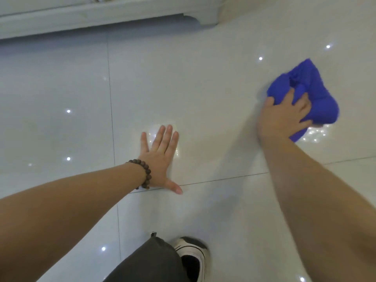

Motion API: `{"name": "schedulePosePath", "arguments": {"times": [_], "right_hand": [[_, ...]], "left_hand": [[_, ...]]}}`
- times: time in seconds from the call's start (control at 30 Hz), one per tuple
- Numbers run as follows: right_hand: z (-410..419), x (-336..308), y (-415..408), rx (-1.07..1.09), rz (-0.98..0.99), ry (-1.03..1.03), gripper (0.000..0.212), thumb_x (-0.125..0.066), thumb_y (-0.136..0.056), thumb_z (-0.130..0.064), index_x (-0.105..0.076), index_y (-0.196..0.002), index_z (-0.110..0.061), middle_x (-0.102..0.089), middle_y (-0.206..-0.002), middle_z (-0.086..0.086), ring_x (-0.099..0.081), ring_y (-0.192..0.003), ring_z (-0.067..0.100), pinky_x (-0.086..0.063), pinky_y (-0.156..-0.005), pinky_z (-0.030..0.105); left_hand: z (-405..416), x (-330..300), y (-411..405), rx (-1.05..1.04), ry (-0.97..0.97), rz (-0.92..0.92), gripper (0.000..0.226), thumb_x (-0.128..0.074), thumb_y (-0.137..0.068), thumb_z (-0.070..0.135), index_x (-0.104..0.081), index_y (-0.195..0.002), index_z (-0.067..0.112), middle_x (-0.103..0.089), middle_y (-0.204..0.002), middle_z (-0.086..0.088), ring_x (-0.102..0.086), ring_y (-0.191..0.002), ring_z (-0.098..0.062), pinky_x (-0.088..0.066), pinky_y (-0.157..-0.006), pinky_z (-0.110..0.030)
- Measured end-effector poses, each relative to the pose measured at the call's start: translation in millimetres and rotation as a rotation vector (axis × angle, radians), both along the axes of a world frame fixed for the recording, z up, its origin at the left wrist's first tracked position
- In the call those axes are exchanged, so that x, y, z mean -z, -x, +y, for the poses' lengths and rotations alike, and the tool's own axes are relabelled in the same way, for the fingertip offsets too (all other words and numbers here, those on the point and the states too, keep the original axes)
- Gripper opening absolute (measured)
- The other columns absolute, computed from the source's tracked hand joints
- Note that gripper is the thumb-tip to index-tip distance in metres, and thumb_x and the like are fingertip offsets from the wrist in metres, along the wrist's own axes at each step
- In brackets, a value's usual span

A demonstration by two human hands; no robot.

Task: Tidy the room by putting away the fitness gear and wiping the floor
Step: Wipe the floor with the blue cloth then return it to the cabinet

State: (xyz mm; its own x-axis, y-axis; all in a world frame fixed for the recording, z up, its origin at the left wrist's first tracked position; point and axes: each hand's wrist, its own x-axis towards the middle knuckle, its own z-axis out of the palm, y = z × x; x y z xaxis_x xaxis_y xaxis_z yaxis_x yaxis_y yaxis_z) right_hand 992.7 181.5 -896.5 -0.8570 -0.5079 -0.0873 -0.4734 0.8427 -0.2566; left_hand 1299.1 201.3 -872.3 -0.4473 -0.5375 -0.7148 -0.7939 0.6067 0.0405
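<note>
The right hand (284,117) grips a bunched blue cloth (305,92), fingers curled over its near side and pressing it onto the floor (203,88). Most of the cloth bulges out beyond the fingertips and to the right of the knuckles; a corner pokes out under the heel of the hand, next to a patch of glinting reflections on the tile.

Well to the left of that grip, and a little nearer the body, the left hand (160,159) lies flat on the floor, fingers straight and slightly spread, thumb out across a grout line, holding nothing. A bead bracelet (144,171) circles its wrist.

Nearer the body than both hands, a dark trouser leg (150,261) and a black-and-white shoe (193,257) show. Far beyond the hands, the pale base of a piece of furniture (101,17) stands on the floor.
</note>
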Motion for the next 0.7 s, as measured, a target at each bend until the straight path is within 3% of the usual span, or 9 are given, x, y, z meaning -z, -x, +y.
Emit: {"name": "schedulePosePath", "arguments": {"times": [0.07,0.17,0.23,0.3,0.4,0.5,0.57,0.63,0.7], "right_hand": [[-16,-1,-73,-0.186,-0.023,0.033,0.059,-0.042,-0.091,-0.046,-0.032,-0.146,-0.030,-0.018,-0.158,0.003,-0.014,-0.145,0.023,-0.013,-0.111,0.055],[-14,1,-153,-0.950,-0.064,0.015,0.059,-0.044,-0.089,-0.050,-0.032,-0.145,-0.036,-0.018,-0.158,-0.002,-0.013,-0.145,0.020,-0.011,-0.112,0.052],[-27,-2,-125,-1.287,-0.068,-0.006,0.059,-0.040,-0.087,-0.054,-0.036,-0.143,-0.036,-0.024,-0.156,-0.004,-0.018,-0.144,0.019,-0.014,-0.113,0.048],[-39,1,-61,-1.175,0.042,0.025,0.064,-0.032,-0.083,-0.056,-0.041,-0.142,-0.031,-0.031,-0.154,0.000,-0.027,-0.141,0.022,-0.021,-0.111,0.048],[-29,-1,55,-0.554,0.033,-0.007,0.061,-0.036,-0.089,-0.052,-0.034,-0.145,-0.029,-0.024,-0.156,0.003,-0.020,-0.142,0.025,-0.018,-0.111,0.051],[-2,-5,55,-0.186,-0.002,-0.027,0.060,-0.037,-0.091,-0.050,-0.030,-0.147,-0.029,-0.019,-0.157,0.005,-0.017,-0.142,0.026,-0.016,-0.111,0.056],[23,0,-11,-0.334,0.033,-0.017,0.062,-0.035,-0.088,-0.051,-0.034,-0.146,-0.030,-0.023,-0.156,0.006,-0.021,-0.142,0.027,-0.022,-0.109,0.055],[69,2,-79,-0.752,0.028,0.016,0.063,-0.038,-0.082,-0.054,-0.042,-0.141,-0.033,-0.031,-0.153,0.004,-0.029,-0.140,0.025,-0.027,-0.105,0.053],[124,1,-90,-1.093,0.046,-0.002,0.062,-0.041,-0.080,-0.057,-0.045,-0.139,-0.037,-0.033,-0.153,0.001,-0.030,-0.139,0.021,-0.028,-0.105,0.052]], "left_hand": [[1,-1,0,-0.013,-0.008,0.005,0.156,-0.040,-0.040,0.102,0.046,-0.133,0.011,0.053,-0.140,-0.010,0.049,-0.128,-0.028,0.012,-0.106,-0.070],[0,0,-1,-0.008,0.001,-0.004,0.155,-0.040,-0.041,0.102,0.046,-0.133,0.011,0.052,-0.139,-0.011,0.051,-0.127,-0.027,0.013,-0.106,-0.070],[0,-2,-1,-0.007,0.001,-0.003,0.155,-0.040,-0.042,0.101,0.046,-0.133,0.011,0.052,-0.140,-0.010,0.051,-0.127,-0.026,0.013,-0.107,-0.069],[0,-1,-1,-0.014,0.009,0.015,0.155,-0.041,-0.041,0.101,0.046,-0.134,0.012,0.052,-0.140,-0.009,0.049,-0.128,-0.026,0.014,-0.107,-0.069],[0,-2,0,-0.013,0.009,0.021,0.154,-0.039,-0.040,0.102,0.047,-0.132,0.013,0.053,-0.140,-0.009,0.048,-0.129,-0.027,0.015,-0.107,-0.068],[0,-2,0,-0.012,0.012,0.014,0.154,-0.038,-0.040,0.103,0.049,-0.131,0.013,0.054,-0.139,-0.009,0.048,-0.129,-0.027,0.016,-0.106,-0.068],[1,-4,0,-0.010,0.012,0.003,0.154,-0.038,-0.041,0.103,0.049,-0.130,0.013,0.055,-0.138,-0.009,0.049,-0.129,-0.027,0.017,-0.107,-0.067],[1,-5,1,-0.027,0.010,-0.003,0.154,-0.038,-0.040,0.102,0.050,-0.129,0.013,0.056,-0.137,-0.008,0.049,-0.128,-0.026,0.016,-0.107,-0.067],[0,-6,3,-0.034,0.009,-0.018,0.154,-0.037,-0.039,0.103,0.050,-0.128,0.013,0.056,-0.137,-0.008,0.048,-0.129,-0.026,0.016,-0.108,-0.066]]}}
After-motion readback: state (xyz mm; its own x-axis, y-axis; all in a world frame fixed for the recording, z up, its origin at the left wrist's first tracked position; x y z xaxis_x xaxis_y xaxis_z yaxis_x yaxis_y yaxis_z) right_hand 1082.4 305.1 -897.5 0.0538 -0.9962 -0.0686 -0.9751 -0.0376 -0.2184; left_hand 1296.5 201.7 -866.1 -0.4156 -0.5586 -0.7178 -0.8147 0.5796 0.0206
